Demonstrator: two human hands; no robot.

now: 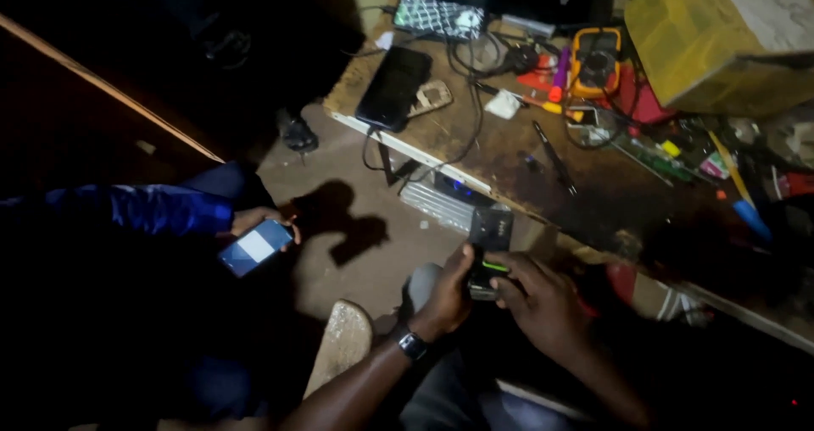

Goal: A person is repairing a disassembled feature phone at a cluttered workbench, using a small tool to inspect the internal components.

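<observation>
Both hands — left hand (445, 300) and right hand (538, 300) — pinch a dark phone (489, 249) below the desk (509, 155), its back seemingly opened, work apparently unfinished.

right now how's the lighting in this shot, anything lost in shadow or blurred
Head view: dim, with light falling mostly on the workbench and floor; hard hand shadows on the floor; the left hand and right hand on the small dark phone are readable but soft; left side and lower right sink into black; another person's lit phone screen glares.
</observation>
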